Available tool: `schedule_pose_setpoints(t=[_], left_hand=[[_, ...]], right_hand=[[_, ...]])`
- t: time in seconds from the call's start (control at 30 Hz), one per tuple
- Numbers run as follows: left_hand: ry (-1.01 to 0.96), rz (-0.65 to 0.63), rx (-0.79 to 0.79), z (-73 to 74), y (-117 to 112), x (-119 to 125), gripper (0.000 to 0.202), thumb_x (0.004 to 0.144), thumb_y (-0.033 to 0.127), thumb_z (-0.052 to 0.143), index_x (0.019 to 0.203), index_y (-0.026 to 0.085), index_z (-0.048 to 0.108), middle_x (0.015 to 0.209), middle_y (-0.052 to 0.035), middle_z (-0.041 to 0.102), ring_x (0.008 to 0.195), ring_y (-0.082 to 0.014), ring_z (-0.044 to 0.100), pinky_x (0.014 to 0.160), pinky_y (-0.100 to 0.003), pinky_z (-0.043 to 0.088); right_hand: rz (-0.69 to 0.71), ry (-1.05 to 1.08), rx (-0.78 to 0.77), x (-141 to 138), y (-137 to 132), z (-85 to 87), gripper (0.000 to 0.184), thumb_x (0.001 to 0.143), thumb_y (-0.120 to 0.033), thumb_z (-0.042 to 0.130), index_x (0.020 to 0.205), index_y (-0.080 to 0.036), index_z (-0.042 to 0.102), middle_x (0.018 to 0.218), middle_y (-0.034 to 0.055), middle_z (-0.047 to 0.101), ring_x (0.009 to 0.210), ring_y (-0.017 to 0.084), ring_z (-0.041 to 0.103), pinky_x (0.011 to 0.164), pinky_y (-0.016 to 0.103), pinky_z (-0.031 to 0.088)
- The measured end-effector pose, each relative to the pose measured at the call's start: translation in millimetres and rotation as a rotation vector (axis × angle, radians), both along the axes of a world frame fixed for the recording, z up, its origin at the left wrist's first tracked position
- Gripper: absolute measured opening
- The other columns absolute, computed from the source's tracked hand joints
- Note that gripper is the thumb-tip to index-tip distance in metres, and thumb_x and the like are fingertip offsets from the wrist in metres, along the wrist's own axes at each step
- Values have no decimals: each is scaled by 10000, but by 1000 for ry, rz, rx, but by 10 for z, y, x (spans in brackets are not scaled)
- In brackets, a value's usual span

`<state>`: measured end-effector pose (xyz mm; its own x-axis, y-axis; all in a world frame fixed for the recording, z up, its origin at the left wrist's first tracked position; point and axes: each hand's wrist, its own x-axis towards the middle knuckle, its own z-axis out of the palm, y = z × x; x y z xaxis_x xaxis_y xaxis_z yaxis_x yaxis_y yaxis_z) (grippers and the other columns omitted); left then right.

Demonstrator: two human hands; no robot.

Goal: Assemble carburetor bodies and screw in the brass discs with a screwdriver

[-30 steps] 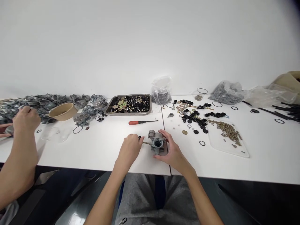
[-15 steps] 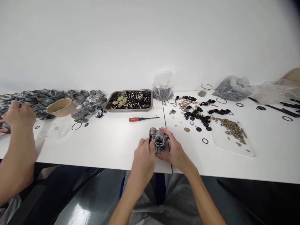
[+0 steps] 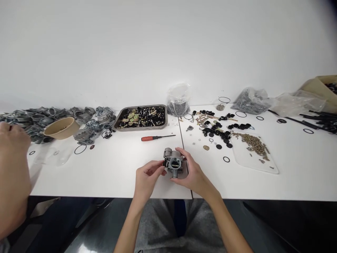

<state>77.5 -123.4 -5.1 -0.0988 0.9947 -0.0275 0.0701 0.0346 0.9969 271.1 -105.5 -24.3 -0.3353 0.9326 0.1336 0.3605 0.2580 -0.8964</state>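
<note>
A grey metal carburetor (image 3: 174, 163) is just above the table near its front edge, its round bore facing me. My right hand (image 3: 193, 172) grips it from the right, fingers on top and thumb low in front. At its left side my left hand (image 3: 150, 175) pinches a small black part (image 3: 165, 163); the fingertips partly hide it. Behind the carburetor lies a screwdriver (image 3: 151, 138) with a red handle, its shaft pointing right.
A metal tray (image 3: 139, 128) of mixed small parts stands at the back. Carburetor bodies (image 3: 85, 135) and a beige bowl (image 3: 61, 130) are at left, near a co-worker's arm (image 3: 13, 168). Black caps (image 3: 218, 131) and a white tray (image 3: 250, 162) with brass screws lie right.
My left hand has shifted from the carburetor's front to its left side, and its fingers have opened out into a pinch. My right hand keeps its grip. The view has shifted slightly.
</note>
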Motion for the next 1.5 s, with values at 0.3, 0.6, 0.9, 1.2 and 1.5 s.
schedule_pose_setpoints(t=[0.3, 0.6, 0.9, 1.2, 1.5], left_hand=[[-80, -154, -14, -109, 114, -202, 159, 788, 279, 716, 854, 134, 718, 675, -43, 698, 635, -157, 649, 677, -291, 525], [-95, -219, -39, -95, 71, -263, 181, 828, 277, 680, 902, 116, 714, 630, -49, 697, 612, -160, 648, 716, -310, 523], [19, -244, 22, -35, 53, -242, 143, 826, 249, 650, 909, 133, 669, 646, -39, 669, 619, -156, 633, 665, -293, 509], [-20, -176, 66, -54, -1, -220, 72, 826, 193, 634, 880, 149, 652, 686, -18, 627, 648, -123, 578, 642, -259, 458], [-138, -87, -77, -21, 36, -221, 141, 757, 230, 742, 817, 106, 712, 595, -44, 667, 560, -151, 618, 623, -296, 508]], right_hand=[[24, -9, 25, 1, 14, -8, 939, 722, -358, 788, 1492, -354, 251, 1480, 64, 391, 1314, 269, 451, 1053, 415, 464], [53, -16, 34, -1, 12, -4, 965, 703, -348, 804, 1494, -363, 251, 1522, 43, 350, 1359, 257, 414, 1119, 418, 406], [69, 7, 49, 0, 10, -10, 957, 709, -353, 799, 1500, -355, 260, 1527, 55, 347, 1376, 275, 398, 1144, 447, 373], [67, -7, 29, 2, 8, -4, 965, 709, -335, 804, 1495, -380, 246, 1526, 30, 349, 1363, 259, 410, 1126, 425, 398], [53, -28, -1, -1, 3, 13, 947, 708, -352, 802, 1487, -377, 264, 1501, 32, 378, 1321, 263, 450, 1077, 403, 447]])
